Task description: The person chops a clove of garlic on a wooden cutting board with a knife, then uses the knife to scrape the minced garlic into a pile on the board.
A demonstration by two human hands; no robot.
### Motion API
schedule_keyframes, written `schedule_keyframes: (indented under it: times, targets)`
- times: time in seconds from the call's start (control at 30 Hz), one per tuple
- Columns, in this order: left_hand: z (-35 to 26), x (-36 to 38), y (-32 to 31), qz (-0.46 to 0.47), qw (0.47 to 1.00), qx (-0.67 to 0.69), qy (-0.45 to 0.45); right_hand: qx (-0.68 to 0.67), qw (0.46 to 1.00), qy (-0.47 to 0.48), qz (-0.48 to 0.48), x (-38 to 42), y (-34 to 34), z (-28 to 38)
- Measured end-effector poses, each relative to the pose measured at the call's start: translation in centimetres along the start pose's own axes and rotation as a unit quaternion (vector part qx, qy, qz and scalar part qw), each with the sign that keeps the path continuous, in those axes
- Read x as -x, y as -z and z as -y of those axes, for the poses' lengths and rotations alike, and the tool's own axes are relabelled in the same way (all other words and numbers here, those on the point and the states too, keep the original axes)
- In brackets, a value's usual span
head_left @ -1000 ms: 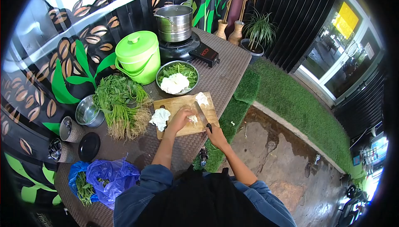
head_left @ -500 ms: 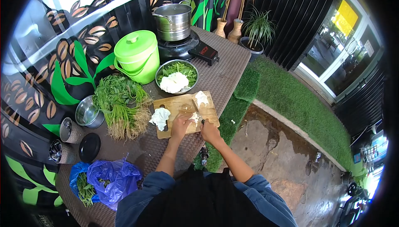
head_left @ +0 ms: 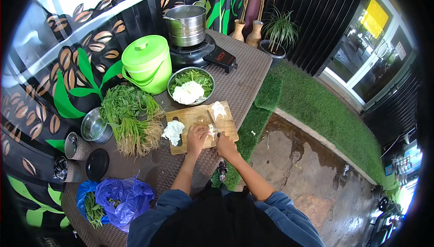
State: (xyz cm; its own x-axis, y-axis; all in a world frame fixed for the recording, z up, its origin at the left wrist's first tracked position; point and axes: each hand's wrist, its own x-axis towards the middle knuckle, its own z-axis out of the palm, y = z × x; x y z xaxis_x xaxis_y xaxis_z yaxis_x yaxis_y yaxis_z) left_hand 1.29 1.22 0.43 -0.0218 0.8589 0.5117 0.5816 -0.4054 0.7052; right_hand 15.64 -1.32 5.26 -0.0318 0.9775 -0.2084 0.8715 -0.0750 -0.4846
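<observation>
A wooden cutting board (head_left: 194, 117) lies at the table's edge. My right hand (head_left: 226, 146) is wrapped round the handle of a knife (head_left: 212, 119), whose blade points away over the board. Beside the blade, my left hand (head_left: 197, 138) rests on the board with its fingers bent against small whitish pieces (head_left: 211, 130); whether it grips any is too small to tell. A white crumpled piece (head_left: 173, 132) lies on the board's left side, another (head_left: 219, 110) at its far right corner. Behind the board, a metal bowl (head_left: 211, 96) holds green leaves and a white lump (head_left: 188, 92).
Rooted greens (head_left: 131, 116) lie left of the board, near a metal bowl (head_left: 96, 126). A green lidded bucket (head_left: 147, 64) and a pot (head_left: 186, 26) on a black stove (head_left: 192, 56) stand behind. Purple bags (head_left: 124, 202), a black lid (head_left: 97, 162) and two cups (head_left: 74, 146) are at left.
The view has shifted slightly. Both hands remain at the board with the knife between them, and the white pieces look much the same.
</observation>
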Motion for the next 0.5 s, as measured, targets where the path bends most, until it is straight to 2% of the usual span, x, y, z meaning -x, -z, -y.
schedule_keyframes:
  times: [0.1,0.2,0.23,0.3,0.47,0.5]
  targets:
    - [0.1,0.1,0.0,0.001,1.000,0.008,0.026,0.019,0.999,-0.026,-0.019,1.0,-1.7,-0.1]
    - [0.4,0.0,-0.3,-0.004,1.000,0.000,0.009,-0.015,0.999,-0.050,-0.014,-0.3,-1.9,0.2]
    - [0.4,0.0,-0.3,-0.001,1.000,0.001,0.019,-0.015,0.999,-0.050,-0.012,-0.5,-1.5,0.2]
    - [0.5,0.4,-0.1,0.006,1.000,0.003,0.029,-0.012,1.000,0.011,-0.003,-0.6,-0.3,-0.1]
    - [0.4,0.2,-0.3,0.005,0.999,0.022,0.041,-0.009,1.000,-0.029,0.003,0.7,-1.8,0.3]
    - [0.2,0.2,-0.2,0.005,0.999,0.022,0.042,0.000,0.999,-0.029,-0.028,0.4,-2.4,0.4]
